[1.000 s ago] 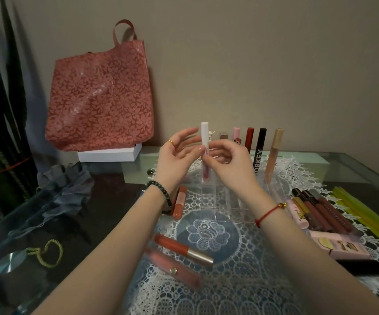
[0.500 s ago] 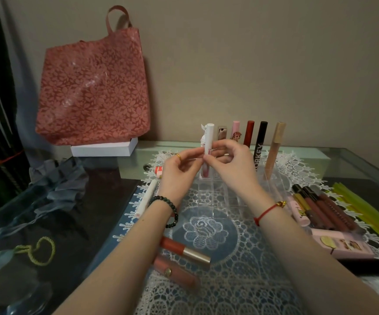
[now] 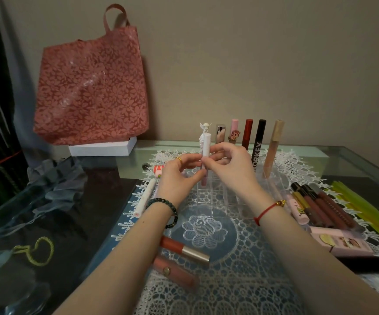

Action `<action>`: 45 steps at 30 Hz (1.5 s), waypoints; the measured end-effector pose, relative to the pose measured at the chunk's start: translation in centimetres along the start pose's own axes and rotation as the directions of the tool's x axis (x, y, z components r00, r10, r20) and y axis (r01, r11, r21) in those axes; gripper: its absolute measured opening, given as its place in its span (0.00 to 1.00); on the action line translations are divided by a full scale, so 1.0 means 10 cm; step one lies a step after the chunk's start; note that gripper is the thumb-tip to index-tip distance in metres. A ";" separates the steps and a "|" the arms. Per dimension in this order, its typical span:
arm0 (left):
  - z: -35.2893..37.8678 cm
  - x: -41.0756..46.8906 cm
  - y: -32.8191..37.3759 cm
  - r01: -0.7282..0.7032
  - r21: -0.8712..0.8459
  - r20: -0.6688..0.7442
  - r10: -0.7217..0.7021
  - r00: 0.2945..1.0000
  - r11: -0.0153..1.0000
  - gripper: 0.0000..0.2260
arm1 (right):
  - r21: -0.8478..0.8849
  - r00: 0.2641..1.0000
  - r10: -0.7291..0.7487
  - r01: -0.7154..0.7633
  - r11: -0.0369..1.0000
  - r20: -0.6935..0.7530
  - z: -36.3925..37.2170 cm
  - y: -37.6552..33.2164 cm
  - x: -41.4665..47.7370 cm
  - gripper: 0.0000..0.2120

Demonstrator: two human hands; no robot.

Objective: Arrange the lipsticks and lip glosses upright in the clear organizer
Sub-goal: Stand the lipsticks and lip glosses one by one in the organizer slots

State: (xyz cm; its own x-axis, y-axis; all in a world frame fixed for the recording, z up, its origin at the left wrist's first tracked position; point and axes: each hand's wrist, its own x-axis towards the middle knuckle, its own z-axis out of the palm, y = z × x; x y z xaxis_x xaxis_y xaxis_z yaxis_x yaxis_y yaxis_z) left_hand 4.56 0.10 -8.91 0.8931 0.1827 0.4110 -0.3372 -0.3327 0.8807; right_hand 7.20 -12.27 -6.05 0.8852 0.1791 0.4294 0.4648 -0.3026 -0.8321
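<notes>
While the clear organizer (image 3: 227, 197) sits ready, the left hand (image 3: 176, 178) and right hand (image 3: 230, 171) meet over its back left corner, fingertips of both pinching one white-capped lip gloss (image 3: 206, 147). It's upright, lower end down at that corner slot.

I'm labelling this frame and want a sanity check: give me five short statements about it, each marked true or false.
1. The left hand and right hand both hold the white-capped gloss. True.
2. The black tube lies flat. False: it stands upright in the organizer.
3. An orange gloss and a pink gloss lie flat outside the organizer. True.
4. The bag lies on the floor. False: it stands on a white box.
5. The right wrist wears a red cord. True.
</notes>
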 end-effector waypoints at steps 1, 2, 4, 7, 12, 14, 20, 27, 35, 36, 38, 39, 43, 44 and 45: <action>0.00 0.00 -0.01 0.004 0.001 -0.003 -0.004 1.000 1.000 0.12 | 0.001 1.000 0.000 0.000 1.000 0.002 0.00 0.00 0.01 0.09; 0.00 0.00 -0.01 0.004 0.002 -0.005 -0.004 1.000 1.000 0.12 | -0.001 1.000 -0.001 0.001 1.000 0.003 0.00 0.01 0.01 0.09; 0.00 0.00 -0.02 -0.002 0.007 -0.006 0.002 1.000 1.000 0.11 | -0.006 1.000 -0.002 0.002 1.000 0.003 -0.01 0.02 0.01 0.09; 0.00 0.00 -0.02 -0.017 0.010 -0.012 0.017 1.000 1.000 0.10 | -0.012 1.000 -0.002 0.002 1.000 0.013 -0.02 0.03 0.01 0.10; 0.00 0.00 -0.03 -0.030 0.017 -0.011 0.031 0.999 0.999 0.10 | -0.015 1.000 -0.005 0.006 1.000 0.023 -0.02 0.03 0.02 0.10; 0.00 0.01 -0.03 -0.030 0.022 -0.009 0.030 0.999 0.999 0.10 | -0.016 1.000 -0.004 0.005 1.000 0.021 -0.02 0.04 0.02 0.10; 0.01 0.01 -0.06 -0.018 0.017 -0.011 0.018 1.000 1.000 0.10 | -0.024 1.000 -0.008 0.008 1.000 0.010 -0.01 0.05 0.03 0.11; 0.00 0.02 -0.06 -0.019 0.011 -0.009 0.019 1.000 1.000 0.10 | -0.024 1.000 -0.007 0.007 1.000 0.001 -0.01 0.05 0.02 0.11; 0.01 0.02 -0.06 -0.027 0.020 -0.007 0.027 1.000 0.999 0.09 | -0.031 1.000 -0.011 0.011 0.999 0.012 -0.01 0.05 0.01 0.10; 0.01 0.01 -0.06 -0.026 0.019 -0.006 0.026 1.000 0.999 0.09 | -0.035 1.000 -0.010 0.011 0.999 0.011 -0.01 0.06 0.01 0.10; 0.01 0.01 -0.05 -0.029 0.020 -0.003 0.029 1.000 0.999 0.09 | -0.044 1.000 -0.008 0.008 0.999 0.012 -0.02 0.05 0.01 0.10; 0.01 0.01 -0.04 -0.032 0.020 -0.002 0.032 0.999 0.999 0.09 | -0.047 1.000 -0.006 0.006 0.999 0.015 -0.03 0.05 0.01 0.10; 0.00 0.00 -0.04 -0.041 0.022 -0.004 0.041 0.999 0.999 0.10 | -0.050 1.000 -0.005 0.006 0.999 0.030 -0.04 0.04 0.01 0.10; 0.00 0.00 -0.04 -0.041 0.023 -0.003 0.041 0.999 0.999 0.10 | -0.049 0.999 -0.006 0.008 0.999 0.031 -0.04 0.03 0.01 0.10; 0.00 0.00 -0.03 -0.040 0.024 -0.001 0.040 0.999 0.999 0.10 | -0.050 0.999 -0.007 0.008 0.999 0.035 -0.04 0.03 0.01 0.11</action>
State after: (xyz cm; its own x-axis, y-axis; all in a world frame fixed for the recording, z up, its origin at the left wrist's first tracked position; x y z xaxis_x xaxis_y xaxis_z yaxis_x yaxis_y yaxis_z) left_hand 4.70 0.23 -9.19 0.8785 0.1704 0.4463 -0.3656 -0.3615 0.8577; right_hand 7.42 -12.71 -6.15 0.8810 0.2133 0.4224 0.4725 -0.3475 -0.8099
